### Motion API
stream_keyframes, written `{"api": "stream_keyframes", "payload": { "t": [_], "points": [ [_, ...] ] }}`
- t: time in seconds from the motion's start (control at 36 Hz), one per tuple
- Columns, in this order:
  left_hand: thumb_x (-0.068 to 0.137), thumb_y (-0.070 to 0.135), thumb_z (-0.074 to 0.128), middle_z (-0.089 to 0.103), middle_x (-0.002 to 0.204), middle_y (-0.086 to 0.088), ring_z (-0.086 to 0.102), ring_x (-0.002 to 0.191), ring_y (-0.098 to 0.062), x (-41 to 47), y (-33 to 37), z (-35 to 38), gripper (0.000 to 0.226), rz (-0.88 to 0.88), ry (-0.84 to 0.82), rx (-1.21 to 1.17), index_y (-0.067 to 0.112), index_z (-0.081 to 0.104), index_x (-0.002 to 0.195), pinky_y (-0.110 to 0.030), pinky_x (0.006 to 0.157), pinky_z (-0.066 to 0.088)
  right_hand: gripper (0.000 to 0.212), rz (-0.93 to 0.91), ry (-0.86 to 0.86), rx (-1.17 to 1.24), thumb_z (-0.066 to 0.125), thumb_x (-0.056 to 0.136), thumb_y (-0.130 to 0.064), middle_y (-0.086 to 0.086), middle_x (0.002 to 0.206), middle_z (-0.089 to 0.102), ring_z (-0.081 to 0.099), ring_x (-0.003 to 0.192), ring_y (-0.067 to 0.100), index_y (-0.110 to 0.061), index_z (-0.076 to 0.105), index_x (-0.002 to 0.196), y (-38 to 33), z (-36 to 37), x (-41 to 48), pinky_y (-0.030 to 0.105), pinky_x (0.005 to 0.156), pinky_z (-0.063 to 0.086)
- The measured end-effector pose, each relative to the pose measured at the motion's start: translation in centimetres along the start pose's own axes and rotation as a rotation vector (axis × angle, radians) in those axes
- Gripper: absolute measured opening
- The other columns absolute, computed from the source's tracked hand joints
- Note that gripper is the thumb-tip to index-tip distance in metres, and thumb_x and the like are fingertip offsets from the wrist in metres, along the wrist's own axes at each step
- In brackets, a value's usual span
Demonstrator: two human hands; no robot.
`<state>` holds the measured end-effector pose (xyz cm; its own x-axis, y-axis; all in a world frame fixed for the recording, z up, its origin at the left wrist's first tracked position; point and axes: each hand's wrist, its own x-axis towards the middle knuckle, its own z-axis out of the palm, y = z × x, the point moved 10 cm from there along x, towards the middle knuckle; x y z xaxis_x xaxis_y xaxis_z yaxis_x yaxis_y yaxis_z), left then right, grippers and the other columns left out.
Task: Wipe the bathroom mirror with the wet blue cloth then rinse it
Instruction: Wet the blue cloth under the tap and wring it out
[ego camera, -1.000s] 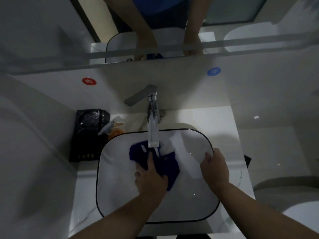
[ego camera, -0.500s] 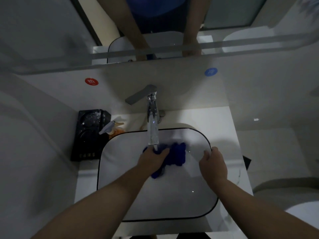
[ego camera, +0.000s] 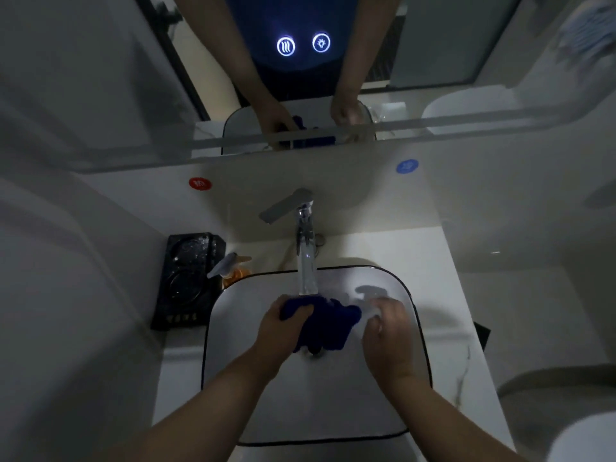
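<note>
Now the left hand [ego camera: 283, 323] grips the blue cloth [ego camera: 328, 323] under the tap [ego camera: 305, 248]; the right hand [ego camera: 388, 325], fingers loosely curled and empty, should join to squeeze it

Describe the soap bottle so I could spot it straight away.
Find the white basin under the chrome tap. At its back left corner, beside the black tray, stands the pump bottle. It alone holds orange liquid, under a pale pump head.
</note>
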<state>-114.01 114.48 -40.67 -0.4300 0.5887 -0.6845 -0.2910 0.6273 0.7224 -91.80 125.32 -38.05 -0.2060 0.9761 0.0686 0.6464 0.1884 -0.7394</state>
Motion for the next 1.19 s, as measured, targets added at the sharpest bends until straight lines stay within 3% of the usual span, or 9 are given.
{"api": "stream_keyframes", "payload": {
  "t": [0.06, 0.17, 0.25, 0.31, 0.47, 0.58, 0.78, 1.06, 1.19],
  "points": [
    [0.101, 0.022, 0.070, 0.080, 0.112, -0.012, 0.079, 0.099, -0.035, -0.2, -0.1, -0.9, 0.017, -0.026, 0.031, -0.057, 0.019, 0.072, 0.117, -0.052, 0.082, 0.067, 0.027, 0.089, -0.141, 0.241, 0.044, 0.099, -0.018, 0.004, 0.097, 0.068, 0.061, 0.089, 0.023, -0.022, 0.070, 0.094, -1.4, 3.0, 0.2, 0.037, 0.083, 0.049],
    [0.105, 0.018, 0.062, 0.078, 0.113, -0.020, 0.077, 0.103, -0.044, -1.2, -0.4, -1.7, 0.016, -0.089, 0.050, -0.219, 0.010, 0.069, 0.116, -0.058, 0.083, 0.066, 0.029, 1.000, -0.449, 0.831, 0.077, 0.090, -0.057, 0.013, 0.093, 0.080, 0.073, 0.088, 0.030, -0.034, 0.078, 0.107, -4.5, 12.8, -3.1, 0.046, 0.074, 0.061],
    [0.106, 0.017, 0.058, 0.077, 0.118, -0.021, 0.075, 0.106, -0.045, -1.9, -0.5, -2.2, 0.019, -0.085, 0.053, -0.277, 0.012, 0.067, 0.122, -0.065, 0.087, 0.064, 0.043, 0.963, -0.467, 0.585, 0.082, 0.086, -0.049, 0.007, 0.081, 0.076, 0.071, 0.073, 0.032, -0.025, 0.075, 0.122, -8.1, 12.4, -3.4, 0.038, 0.052, 0.052],
    [0.106, 0.018, 0.061, 0.076, 0.122, -0.020, 0.076, 0.108, -0.042, -2.2, -0.5, -2.7, 0.020, -0.069, 0.068, -0.278, 0.015, 0.065, 0.125, -0.067, 0.092, 0.062, 0.042, 1.033, -0.581, 0.690, 0.062, 0.101, -0.039, 0.018, 0.105, 0.079, 0.077, 0.094, 0.040, -0.009, 0.071, 0.128, -7.6, 13.3, -3.9, 0.052, 0.077, 0.065],
    [0.079, 0.020, 0.096, 0.073, 0.126, -0.014, 0.077, 0.108, -0.037, -3.2, -1.7, -2.9, 0.073, -0.151, 0.046, -0.251, 0.020, 0.054, 0.138, -0.060, 0.088, 0.066, 0.041, 0.767, -0.766, 0.359, 0.037, 0.115, -0.034, 0.016, 0.130, 0.072, 0.070, 0.117, 0.031, -0.011, 0.063, 0.137, -5.7, 13.3, -2.3, 0.046, 0.109, 0.056],
    [0.084, 0.015, 0.081, 0.082, 0.111, -0.015, 0.081, 0.098, -0.037, -2.9, -2.3, -3.6, 0.048, -0.175, 0.012, -0.136, 0.017, 0.071, 0.131, -0.054, 0.081, 0.068, 0.034, 0.642, -0.831, 0.121, 0.044, 0.113, -0.031, 0.016, 0.128, 0.072, 0.068, 0.112, 0.028, -0.008, 0.068, 0.124, -5.6, 11.9, -1.3, 0.035, 0.102, 0.055],
    [0.084, 0.029, 0.075, 0.081, 0.107, -0.012, 0.078, 0.103, -0.033, -4.4, -3.8, -5.0, 0.032, -0.303, -0.007, -0.032, 0.019, 0.071, 0.114, -0.055, 0.098, 0.064, 0.025, 0.117, -0.069, 0.121, 0.053, 0.088, 0.008, 0.017, 0.104, 0.070, 0.064, 0.104, 0.035, -0.001, 0.073, 0.101, -13.7, 1.4, 7.5, 0.040, 0.091, 0.053],
    [0.086, -0.006, 0.061, 0.079, 0.120, -0.011, 0.075, 0.110, -0.036, -6.7, -2.6, -5.7, 0.059, -0.245, -0.043, -0.182, 0.029, 0.060, 0.134, -0.055, 0.095, 0.064, 0.070, -0.372, -0.665, -0.088, 0.048, 0.096, -0.001, 0.000, 0.172, 0.035, 0.018, 0.164, 0.020, -0.014, 0.040, 0.164, -22.5, 8.2, 6.9, 0.026, 0.130, 0.014],
    [0.063, -0.001, 0.063, 0.081, 0.122, -0.010, 0.076, 0.113, -0.038, -7.4, -1.5, -5.7, 0.082, -0.156, -0.125, -0.363, 0.026, 0.058, 0.140, -0.063, 0.100, 0.060, 0.034, -0.120, -0.383, 0.188, 0.052, 0.101, -0.012, -0.014, 0.115, 0.068, 0.060, 0.102, -0.001, -0.026, 0.075, 0.122, -20.6, 2.7, 6.8, 0.009, 0.089, 0.042]
  ]
}}
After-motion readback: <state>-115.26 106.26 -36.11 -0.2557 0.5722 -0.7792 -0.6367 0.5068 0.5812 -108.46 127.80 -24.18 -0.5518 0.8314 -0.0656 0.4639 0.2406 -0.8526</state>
